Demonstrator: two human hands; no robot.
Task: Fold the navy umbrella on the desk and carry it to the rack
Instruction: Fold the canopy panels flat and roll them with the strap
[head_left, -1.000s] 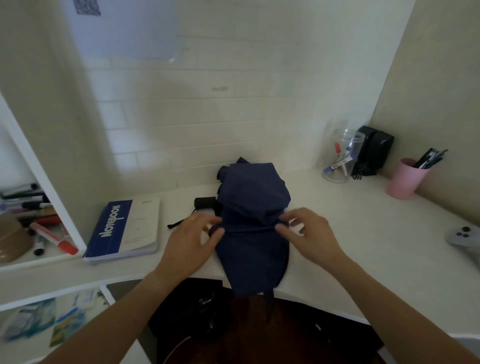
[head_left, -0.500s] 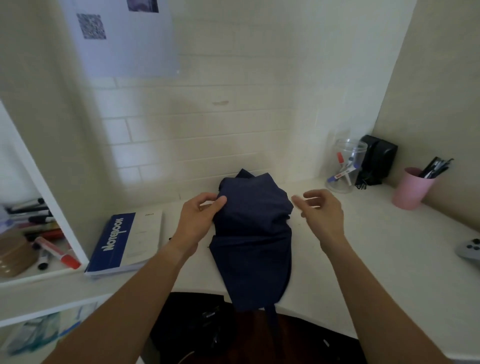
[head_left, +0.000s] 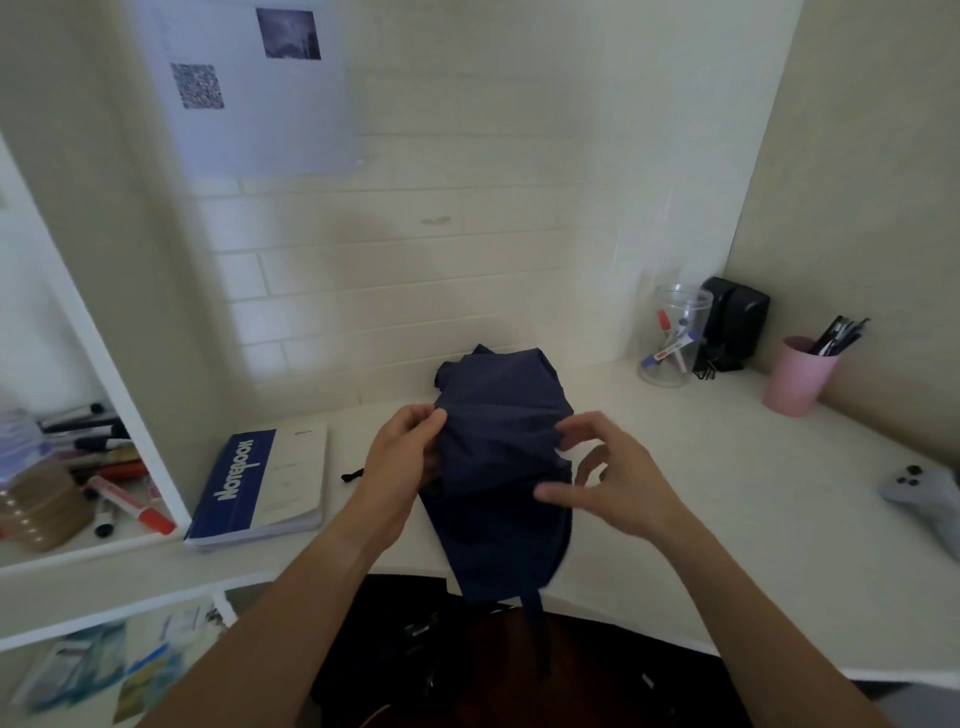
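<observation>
One umbrella: I count a single navy umbrella (head_left: 501, 457), collapsed in loose folds, lying on the white table (head_left: 701, 467) with its near end and strap hanging over the front edge
Hands: I see two, the left hand (head_left: 400, 467) and the right hand (head_left: 618, 483), one on each side of the cloth
Left fingers: curled in, pinching the cloth at its left edge
Right fingers: spread and half open, tips touching the right edge; I cannot tell if they grip
Other counts: one notebook (head_left: 265, 483), one clear jar (head_left: 675, 335), one pink cup (head_left: 797, 376), one grey controller (head_left: 924, 493)
</observation>
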